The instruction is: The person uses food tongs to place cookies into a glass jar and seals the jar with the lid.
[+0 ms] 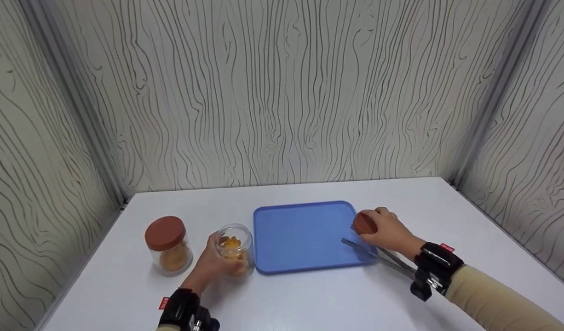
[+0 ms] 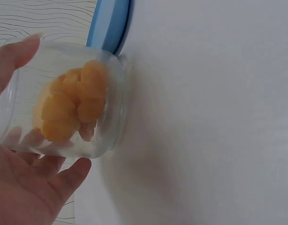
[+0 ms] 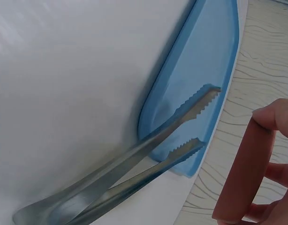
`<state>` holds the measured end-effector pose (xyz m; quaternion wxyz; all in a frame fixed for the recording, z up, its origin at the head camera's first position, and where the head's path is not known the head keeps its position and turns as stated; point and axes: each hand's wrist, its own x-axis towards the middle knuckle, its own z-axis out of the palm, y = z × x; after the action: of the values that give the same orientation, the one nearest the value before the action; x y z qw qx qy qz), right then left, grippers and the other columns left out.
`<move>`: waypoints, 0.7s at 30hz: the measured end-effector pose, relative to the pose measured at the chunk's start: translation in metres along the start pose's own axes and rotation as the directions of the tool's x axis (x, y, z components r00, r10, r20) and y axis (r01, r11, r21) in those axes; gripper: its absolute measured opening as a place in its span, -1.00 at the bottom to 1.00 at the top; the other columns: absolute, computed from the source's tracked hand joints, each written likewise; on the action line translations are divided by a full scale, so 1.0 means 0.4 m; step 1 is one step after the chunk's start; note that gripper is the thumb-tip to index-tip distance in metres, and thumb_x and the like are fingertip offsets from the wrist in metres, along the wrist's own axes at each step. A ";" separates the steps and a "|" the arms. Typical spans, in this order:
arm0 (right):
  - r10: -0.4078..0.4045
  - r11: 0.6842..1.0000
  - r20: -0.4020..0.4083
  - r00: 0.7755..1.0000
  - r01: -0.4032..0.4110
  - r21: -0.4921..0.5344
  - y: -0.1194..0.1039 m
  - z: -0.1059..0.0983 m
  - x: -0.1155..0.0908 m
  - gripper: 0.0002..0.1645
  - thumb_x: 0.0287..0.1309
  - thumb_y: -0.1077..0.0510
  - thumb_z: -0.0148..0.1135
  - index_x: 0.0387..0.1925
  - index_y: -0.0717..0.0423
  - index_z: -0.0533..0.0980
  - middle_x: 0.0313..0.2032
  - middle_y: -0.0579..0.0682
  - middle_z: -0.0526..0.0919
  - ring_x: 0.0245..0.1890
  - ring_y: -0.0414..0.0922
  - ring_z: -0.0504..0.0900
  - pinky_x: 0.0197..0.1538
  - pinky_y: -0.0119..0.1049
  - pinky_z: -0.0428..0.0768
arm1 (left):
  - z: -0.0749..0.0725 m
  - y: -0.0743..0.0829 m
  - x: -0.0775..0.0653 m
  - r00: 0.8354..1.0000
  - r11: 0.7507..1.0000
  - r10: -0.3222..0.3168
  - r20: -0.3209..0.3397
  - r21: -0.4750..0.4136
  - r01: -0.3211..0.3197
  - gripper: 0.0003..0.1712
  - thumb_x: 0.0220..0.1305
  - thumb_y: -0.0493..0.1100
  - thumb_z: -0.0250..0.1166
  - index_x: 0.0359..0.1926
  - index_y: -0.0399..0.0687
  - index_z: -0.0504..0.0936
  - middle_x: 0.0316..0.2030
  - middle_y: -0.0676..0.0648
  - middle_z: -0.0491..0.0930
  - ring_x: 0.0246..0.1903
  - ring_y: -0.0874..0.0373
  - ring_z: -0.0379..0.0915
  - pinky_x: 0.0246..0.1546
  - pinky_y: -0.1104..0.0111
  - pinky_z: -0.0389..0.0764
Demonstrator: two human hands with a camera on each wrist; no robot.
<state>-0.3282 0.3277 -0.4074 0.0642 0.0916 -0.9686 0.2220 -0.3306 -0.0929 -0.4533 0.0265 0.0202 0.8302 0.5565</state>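
My left hand [image 1: 212, 263] grips an uncapped clear glass jar [image 1: 246, 236] beside the tray's left edge. Several orange-yellow pieces [image 2: 71, 105] lie inside it; the left wrist view shows the fingers and thumb around the glass. Whether the jar's base touches the table I cannot tell. Over the tray's right edge, my right hand [image 1: 392, 232] holds a reddish-brown jar lid [image 1: 365, 223], tilted, by its rim. Beneath that hand lie metal tongs [image 3: 130, 161], their toothed tips apart and over the blue tray [image 1: 300, 236], their handles on the white table.
A second glass jar [image 1: 173, 258], capped with a reddish-brown lid [image 1: 165, 233] and holding orange-brown contents, stands left of my left hand. Wood-patterned panels [image 1: 282, 92] enclose the white table [image 1: 309, 299] at the back and both sides.
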 end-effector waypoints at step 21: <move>-0.145 0.989 0.012 0.989 0.145 -0.001 -0.135 0.005 -0.003 -0.27 -0.06 0.12 0.41 0.21 0.18 0.45 0.12 0.35 0.35 -0.01 0.22 0.40 -0.15 0.07 0.57 | -0.001 0.007 0.005 1.000 1.000 -0.013 0.021 -0.005 0.013 0.25 -0.16 -0.20 0.60 0.41 -0.40 -0.04 0.30 -0.42 0.24 0.26 -0.27 0.21 0.30 -0.05 0.21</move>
<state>-0.3160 0.2794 -0.3869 0.0744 0.1629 -0.9600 0.2152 -0.3324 -0.0921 -0.4506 0.0388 0.0203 0.8285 0.5583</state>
